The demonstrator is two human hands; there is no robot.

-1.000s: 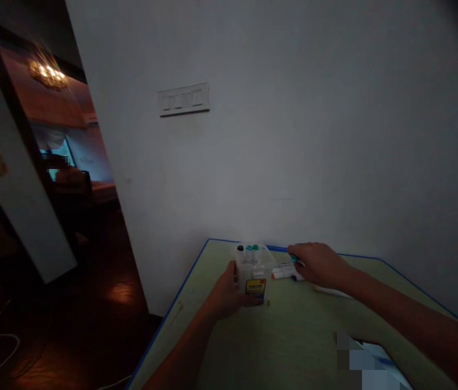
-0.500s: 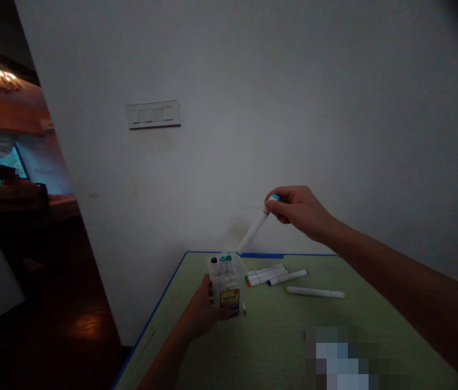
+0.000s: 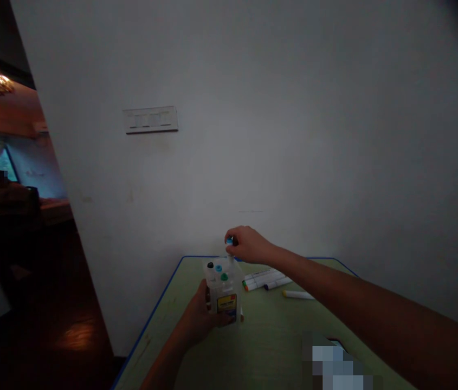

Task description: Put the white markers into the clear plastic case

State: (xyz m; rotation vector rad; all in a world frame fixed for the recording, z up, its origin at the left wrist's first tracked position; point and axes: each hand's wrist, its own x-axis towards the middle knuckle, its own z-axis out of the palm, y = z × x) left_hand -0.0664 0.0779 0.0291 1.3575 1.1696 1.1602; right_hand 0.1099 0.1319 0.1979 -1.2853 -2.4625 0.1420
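Note:
My left hand (image 3: 201, 313) is wrapped round a clear plastic marker case (image 3: 226, 292) with a yellow and dark label. Inside the case stand a black-capped marker (image 3: 210, 266), a blue-capped marker (image 3: 218, 268) and a green-capped marker (image 3: 224, 277). Above its back right corner, my right hand (image 3: 249, 245) pinches a white marker (image 3: 230, 242) by its light blue end. That marker is upright, and its lower part reaches down into the case.
Several white markers (image 3: 259, 279) lie on the green table (image 3: 269, 336) right of the case. A yellow-ended marker (image 3: 297, 294) lies partly behind my right forearm. A blurred-out object (image 3: 336, 365) is at the near edge. The wall (image 3: 294, 135) rises behind the table.
My right hand has moved left and down, bringing the light-blue-ended marker from a slant beside the case to upright in it. My left hand keeps its hold on the case.

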